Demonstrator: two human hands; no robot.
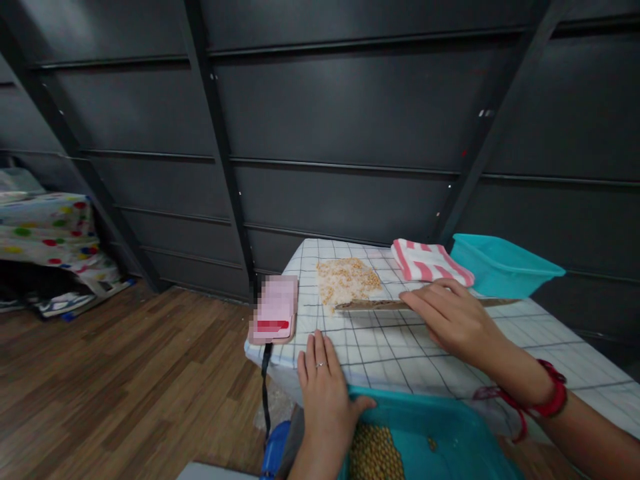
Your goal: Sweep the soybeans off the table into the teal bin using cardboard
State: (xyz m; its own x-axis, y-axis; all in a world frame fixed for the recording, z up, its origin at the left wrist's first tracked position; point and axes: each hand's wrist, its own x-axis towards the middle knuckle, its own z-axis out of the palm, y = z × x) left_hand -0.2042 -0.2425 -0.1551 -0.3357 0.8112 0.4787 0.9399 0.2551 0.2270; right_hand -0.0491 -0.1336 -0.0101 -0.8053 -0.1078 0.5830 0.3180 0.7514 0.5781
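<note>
My right hand (453,320) grips the top edge of a strip of brown cardboard (370,305), which stands on edge across the table. Just beyond its left end lies a spread pile of white grains mixed with yellow kernels (347,280). My left hand (325,387), a ring on one finger, lies with fingers stretched over the table's near edge. Its thumb reaches over the rim of a teal plastic tub (425,400) below the edge. Inside the tub, a heap of round tan beans (375,453) gathers at the left, partly cut off by the frame.
A checked white cloth covers the table (310,253). A phone (275,310) in a pink case lies at its left edge. A folded pink-striped towel (430,261) and a second teal tub (505,267) are at the back right, before a dark panelled wall (340,120).
</note>
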